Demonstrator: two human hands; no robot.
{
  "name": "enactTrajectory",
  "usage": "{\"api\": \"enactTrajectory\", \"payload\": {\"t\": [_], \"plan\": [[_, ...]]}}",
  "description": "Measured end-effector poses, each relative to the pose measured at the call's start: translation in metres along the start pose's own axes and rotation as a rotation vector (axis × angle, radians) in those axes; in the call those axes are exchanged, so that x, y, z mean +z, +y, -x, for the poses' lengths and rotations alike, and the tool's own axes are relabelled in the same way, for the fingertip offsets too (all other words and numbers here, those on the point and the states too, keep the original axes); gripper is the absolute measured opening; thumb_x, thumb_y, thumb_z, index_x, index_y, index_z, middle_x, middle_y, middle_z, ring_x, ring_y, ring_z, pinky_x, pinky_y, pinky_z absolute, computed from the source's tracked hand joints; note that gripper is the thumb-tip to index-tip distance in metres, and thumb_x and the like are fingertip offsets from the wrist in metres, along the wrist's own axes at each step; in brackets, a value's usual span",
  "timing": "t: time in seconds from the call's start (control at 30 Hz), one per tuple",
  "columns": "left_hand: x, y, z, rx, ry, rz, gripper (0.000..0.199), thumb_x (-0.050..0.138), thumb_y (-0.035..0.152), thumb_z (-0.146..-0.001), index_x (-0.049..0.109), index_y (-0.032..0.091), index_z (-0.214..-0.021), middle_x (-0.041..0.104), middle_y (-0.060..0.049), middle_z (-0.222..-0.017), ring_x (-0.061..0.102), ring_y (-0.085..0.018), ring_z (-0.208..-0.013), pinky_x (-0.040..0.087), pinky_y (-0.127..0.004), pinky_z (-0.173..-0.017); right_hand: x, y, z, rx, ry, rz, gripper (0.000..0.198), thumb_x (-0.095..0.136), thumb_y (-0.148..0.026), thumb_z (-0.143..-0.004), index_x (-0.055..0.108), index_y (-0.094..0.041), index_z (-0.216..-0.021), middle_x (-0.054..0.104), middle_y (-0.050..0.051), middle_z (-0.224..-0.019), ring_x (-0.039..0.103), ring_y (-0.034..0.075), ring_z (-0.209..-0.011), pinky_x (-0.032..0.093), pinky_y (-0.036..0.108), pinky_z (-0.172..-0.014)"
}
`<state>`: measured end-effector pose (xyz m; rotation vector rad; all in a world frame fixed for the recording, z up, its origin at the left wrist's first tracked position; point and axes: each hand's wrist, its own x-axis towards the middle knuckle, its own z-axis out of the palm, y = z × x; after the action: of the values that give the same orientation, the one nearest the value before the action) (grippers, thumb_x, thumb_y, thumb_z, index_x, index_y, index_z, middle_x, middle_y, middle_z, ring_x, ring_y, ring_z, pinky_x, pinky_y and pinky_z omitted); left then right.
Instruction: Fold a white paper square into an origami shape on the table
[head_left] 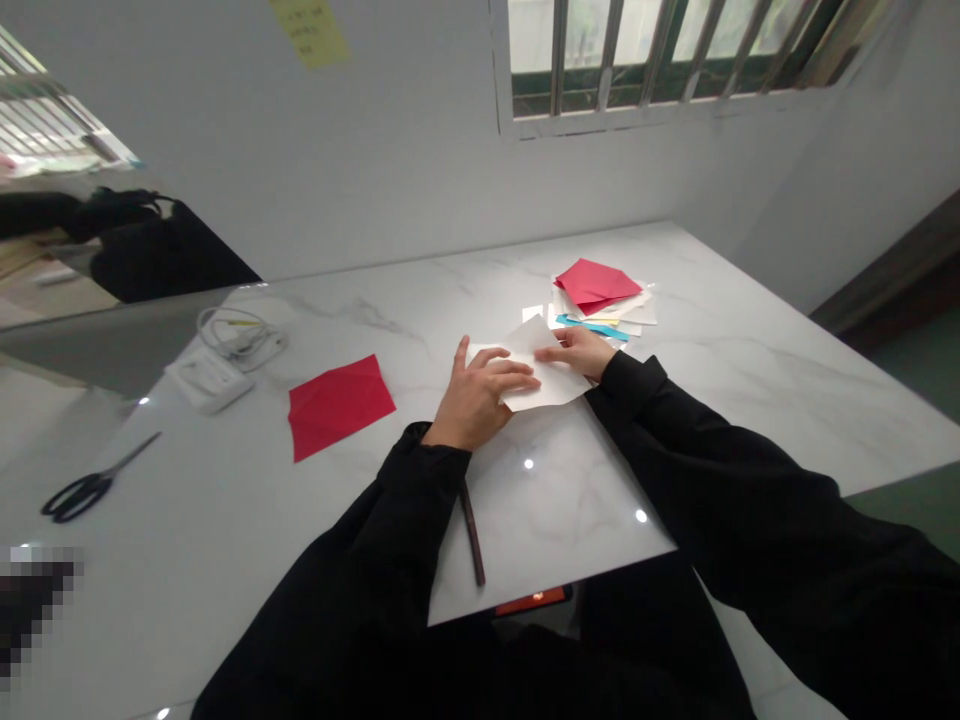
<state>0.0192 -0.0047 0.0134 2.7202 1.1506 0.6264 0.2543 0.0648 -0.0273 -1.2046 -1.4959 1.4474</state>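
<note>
Wall: plain pale wall [375, 160] behind everything, pretty bare-bones look.
Table: white marble-look table [765, 360], glossy enough to catch a few light spots.
Window: barred window [660, 60] up top right.
Sleeves: black sleeves [720, 450], both arms reaching over the table.
Paper pile: stack of papers [600, 280] just beyond the right hand, folded red on top, whites under it.
Red sheet: creased red sheet [341, 408] flat on the table, left of the hands.
White paper: white paper [559, 388], angular outline, between both hands, on the near side of the pile.
Left hand: left hand [471, 400] is back-up, fingers a bit spread over the paper, one sticking up; can't tell if the thumb grips underneath.
Right hand: right hand [579, 352] pinches the far right edge, thumb on top.
Scissors: black-handled scissors [101, 488], far left.
Charger: white block [208, 382] with a coiled cable [240, 345] just beside it.
Note: yellow note [310, 32] on the wall, handwriting too blurry to read.
Pen: dark pen-like stick [472, 535] by the left sleeve.
Blue bit: turquoise piece [592, 328] at the pile's near edge.
</note>
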Motion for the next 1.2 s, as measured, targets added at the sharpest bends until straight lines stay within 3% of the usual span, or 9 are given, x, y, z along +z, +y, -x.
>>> {"api": "enactTrajectory", "payload": {"t": [0.07, 0.1, 0.2, 0.3, 0.47, 0.6, 0.67, 0.87, 1.2], "plan": [[0.0, 0.0, 0.004, 0.011, -0.029, 0.035, 0.023, 0.078, 0.02, -0.092, 0.08, 0.035, -0.109, 0.081, 0.003, -0.118, 0.068, -0.026, -0.122, 0.005, -0.069, -0.129, 0.002, 0.002, 0.0, -0.013, -0.076, 0.068, 0.022, 0.081, -0.027, -0.081, 0.081, -0.015, -0.1, 0.082, 0.006, -0.089, 0.074, 0.021, -0.075, 0.056, 0.027, -0.063], [-0.001, 0.0, 0.006, 0.017, -0.058, 0.067, 0.02, 0.077, 0.022, -0.094, 0.08, 0.034, -0.109, 0.082, 0.003, -0.116, 0.07, -0.024, -0.117, 0.01, -0.066, -0.129, 0.003, 0.001, 0.001, -0.029, -0.1, 0.109, 0.021, 0.079, -0.028, -0.082, 0.081, -0.016, -0.1, 0.082, 0.006, -0.088, 0.074, 0.02, -0.074, 0.056, 0.027, -0.063], [-0.001, 0.0, 0.012, 0.032, -0.177, 0.188, 0.016, 0.074, 0.026, -0.097, 0.08, 0.031, -0.111, 0.082, 0.0, -0.113, 0.074, -0.021, -0.106, 0.041, -0.053, -0.118, 0.008, -0.002, 0.004, -0.155, -0.105, 0.341, 0.017, 0.076, -0.031, -0.086, 0.082, -0.017, -0.094, 0.081, 0.005, -0.083, 0.072, 0.018, -0.073, 0.053, 0.026, -0.066], [0.0, 0.003, 0.017, 0.017, -0.211, 0.281, 0.022, 0.076, 0.026, -0.094, 0.079, 0.027, -0.116, 0.081, -0.004, -0.115, 0.073, -0.024, -0.108, 0.054, -0.042, -0.102, 0.01, -0.006, 0.007, -0.281, -0.08, 0.592, 0.015, 0.075, -0.03, -0.086, 0.082, -0.017, -0.088, 0.079, 0.004, -0.079, 0.067, 0.015, -0.069, 0.048, 0.026, -0.068], [-0.001, 0.005, 0.021, -0.052, -0.216, 0.444, 0.04, 0.079, 0.016, -0.086, 0.077, 0.025, -0.124, 0.079, -0.005, -0.122, 0.073, -0.024, -0.11, 0.056, -0.041, -0.102, 0.006, 0.003, 0.003, -0.27, -0.075, 0.561, 0.023, 0.073, -0.035, -0.084, 0.083, -0.016, -0.091, 0.078, 0.004, -0.078, 0.065, 0.015, -0.068, 0.046, 0.026, -0.065], [-0.001, 0.003, 0.022, -0.115, -0.201, 0.576, 0.024, 0.075, 0.023, -0.09, 0.08, 0.022, -0.113, 0.081, -0.005, -0.116, 0.075, -0.022, -0.103, 0.058, -0.036, -0.097, 0.003, 0.012, 0.001, -0.277, -0.037, 0.506, 0.027, 0.072, -0.038, -0.083, 0.083, -0.015, -0.093, 0.079, 0.004, -0.08, 0.064, 0.016, -0.067, 0.046, 0.026, -0.064], [0.001, 0.002, 0.022, -0.115, -0.19, 0.572, 0.014, 0.071, 0.029, -0.095, 0.081, 0.022, -0.103, 0.082, -0.005, -0.109, 0.076, -0.022, -0.099, 0.059, -0.034, -0.092, 0.003, 0.014, 0.004, -0.316, -0.022, 0.536, 0.028, 0.071, -0.039, -0.084, 0.082, -0.016, -0.093, 0.077, 0.004, -0.077, 0.063, 0.015, -0.066, 0.045, 0.025, -0.064], [0.006, 0.006, 0.022, -0.066, -0.155, 0.427, 0.016, 0.071, 0.032, -0.097, 0.08, 0.022, -0.089, 0.08, -0.006, -0.111, 0.074, -0.022, -0.098, 0.057, -0.037, -0.093, 0.006, 0.015, 0.011, -0.368, -0.004, 0.516, 0.029, 0.069, -0.042, -0.084, 0.081, -0.017, -0.091, 0.071, 0.002, -0.072, 0.061, 0.016, -0.067, 0.047, 0.025, -0.065], [-0.004, -0.001, 0.035, -0.018, -0.174, 0.445, 0.011, 0.076, 0.021, -0.091, 0.08, 0.024, -0.101, 0.077, -0.007, -0.117, 0.072, -0.023, -0.115, 0.057, -0.039, -0.102, 0.003, 0.014, 0.01, -0.355, 0.067, 0.392, 0.028, 0.073, -0.046, -0.08, 0.077, -0.018, -0.08, 0.072, 0.003, -0.072, 0.064, 0.017, -0.07, 0.052, 0.029, -0.073]]}}
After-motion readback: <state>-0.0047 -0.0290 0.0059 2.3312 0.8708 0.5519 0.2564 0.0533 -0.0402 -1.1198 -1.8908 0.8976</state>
